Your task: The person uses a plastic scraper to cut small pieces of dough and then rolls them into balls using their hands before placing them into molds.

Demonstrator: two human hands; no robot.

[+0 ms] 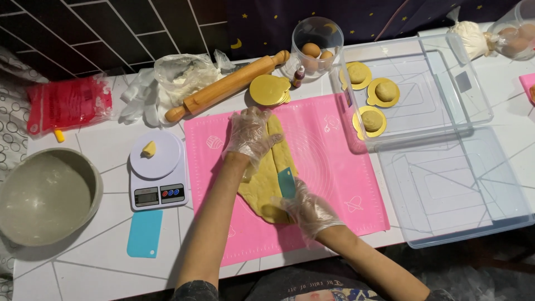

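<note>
A long strip of yellow dough (271, 173) lies on a pink silicone mat (329, 161). My left hand (251, 135), in a clear plastic glove, rests flat on the far end of the dough. My right hand (306, 209), also gloved, holds a small teal scraper (287, 182) upright against the near part of the dough.
A white kitchen scale (158, 175) carries a small dough piece (149, 149). Nearby are a blue scraper (145, 233), a grey bowl (47, 195), a wooden rolling pin (225, 86), gold discs (269, 90), a tub of eggs (316, 47), and a clear tray (446, 83) holding three dough balls on gold discs.
</note>
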